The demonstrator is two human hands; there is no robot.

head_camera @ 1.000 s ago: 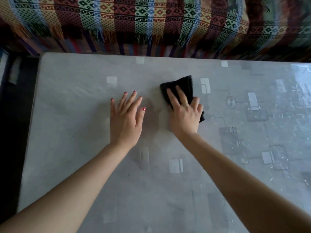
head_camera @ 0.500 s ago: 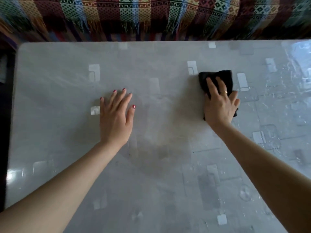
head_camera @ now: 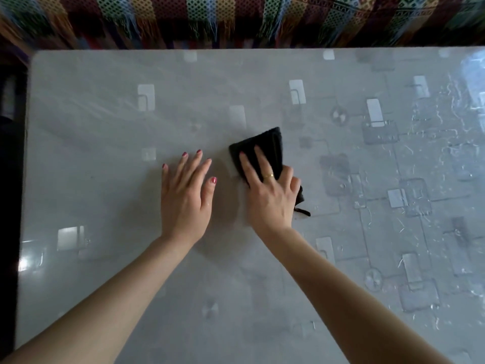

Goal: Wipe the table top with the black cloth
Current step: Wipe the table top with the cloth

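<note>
A folded black cloth (head_camera: 265,145) lies flat on the glossy grey table top (head_camera: 105,127), near its middle. My right hand (head_camera: 270,193) presses down on the cloth, fingers spread over it, and covers its near half; a corner sticks out by the wrist. My left hand (head_camera: 187,193) rests flat on the bare table just left of the cloth, fingers apart, holding nothing.
A sofa with a multicoloured patterned throw (head_camera: 236,17) runs along the table's far edge. The table's left edge meets a dark floor (head_camera: 10,179). The right side of the table shows a square pattern and bright reflections (head_camera: 420,179).
My right hand slid the cloth rightwards, then back left and nearer, ending close beside my left hand. The left hand stayed planted on the table.
</note>
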